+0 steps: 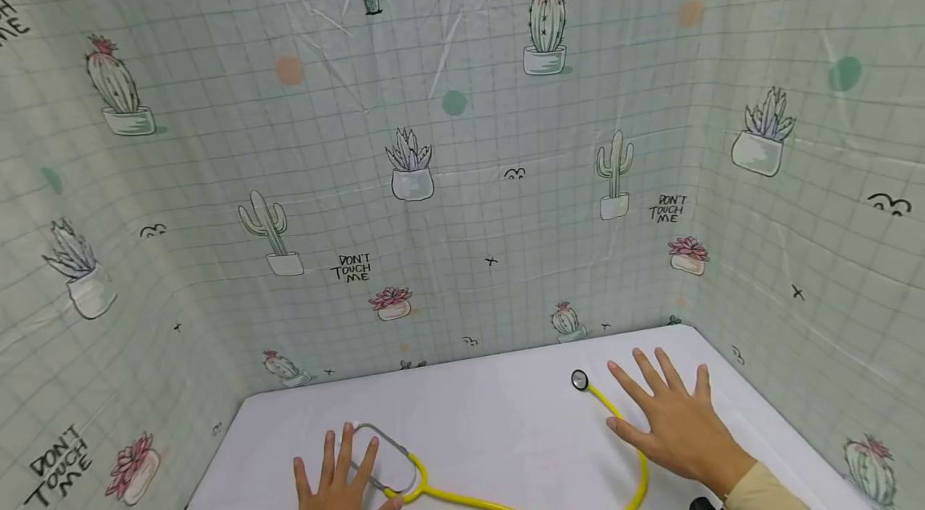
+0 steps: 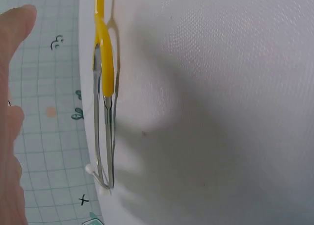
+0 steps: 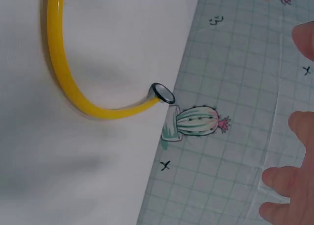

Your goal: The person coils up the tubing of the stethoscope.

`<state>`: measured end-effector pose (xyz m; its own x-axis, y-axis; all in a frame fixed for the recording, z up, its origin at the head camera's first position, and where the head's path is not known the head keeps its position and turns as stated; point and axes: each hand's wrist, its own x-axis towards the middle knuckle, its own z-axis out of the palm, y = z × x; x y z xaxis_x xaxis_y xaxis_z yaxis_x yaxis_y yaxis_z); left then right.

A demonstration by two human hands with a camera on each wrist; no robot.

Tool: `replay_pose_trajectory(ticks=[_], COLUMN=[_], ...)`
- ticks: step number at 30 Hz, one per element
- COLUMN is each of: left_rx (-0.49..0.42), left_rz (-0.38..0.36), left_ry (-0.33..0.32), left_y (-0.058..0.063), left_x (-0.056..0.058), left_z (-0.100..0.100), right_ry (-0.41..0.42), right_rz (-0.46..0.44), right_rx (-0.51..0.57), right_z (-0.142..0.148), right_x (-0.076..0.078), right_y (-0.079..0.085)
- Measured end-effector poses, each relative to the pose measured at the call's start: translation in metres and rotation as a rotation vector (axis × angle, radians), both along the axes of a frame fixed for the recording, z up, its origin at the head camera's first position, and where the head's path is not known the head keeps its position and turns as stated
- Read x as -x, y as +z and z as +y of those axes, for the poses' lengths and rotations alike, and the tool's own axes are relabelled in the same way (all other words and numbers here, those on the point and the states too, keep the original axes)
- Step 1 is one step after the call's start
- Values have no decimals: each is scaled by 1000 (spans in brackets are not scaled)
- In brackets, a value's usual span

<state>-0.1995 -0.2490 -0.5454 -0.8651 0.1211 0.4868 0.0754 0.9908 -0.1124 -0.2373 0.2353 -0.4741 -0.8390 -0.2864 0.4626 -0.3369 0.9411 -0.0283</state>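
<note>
Head; left hand [image 1: 336, 484], right hand [image 1: 678, 426] both spread; near yellow stethoscope [image 1: 462, 498]

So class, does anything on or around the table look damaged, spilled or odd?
Nothing looks spilled or damaged: the yellow stethoscope lies on the white table. The patterned backdrop is merely creased near the top of the head view.

possibly a makeshift indoor studio, cactus-print fabric walls [image 1: 462, 229], white table [image 1: 506, 414]
</note>
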Motion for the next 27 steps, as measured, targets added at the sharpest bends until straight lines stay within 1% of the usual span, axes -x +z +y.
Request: replay_pose_trajectory(ticks=[2, 6, 11, 13, 16, 20, 22, 24, 27], left_rx=[-41, -134, -256, -287, -286, -283, -296, -302, -319], left_rz=[-93, -257, -413, -449, -479, -546, -581, -596, -592], left_ry=[17, 50, 58, 56, 40, 20, 19, 20, 12], left_y=[5, 13, 13, 11, 9, 12, 14, 14, 13], left_x=[0, 1, 5, 6, 7, 11, 13, 14, 18], left_z=[3, 6, 4, 1, -2, 0, 2, 2, 1], right_ry=[3, 2, -13, -13, 6, 46, 65, 81, 106], right_rz=[-2, -45, -85, -97, -100, -68, -55, -59, -73], right_rx=[15, 45, 83, 103, 157, 239, 278, 305, 341], right_z=[-2, -7, -16, -21, -29, -37, -41, -44, -47], right_x=[0, 0, -2, -4, -6, -10, -12, -14, -16], right_y=[-3, -9, -16, -18, -21, -28, -32, -37, -44])
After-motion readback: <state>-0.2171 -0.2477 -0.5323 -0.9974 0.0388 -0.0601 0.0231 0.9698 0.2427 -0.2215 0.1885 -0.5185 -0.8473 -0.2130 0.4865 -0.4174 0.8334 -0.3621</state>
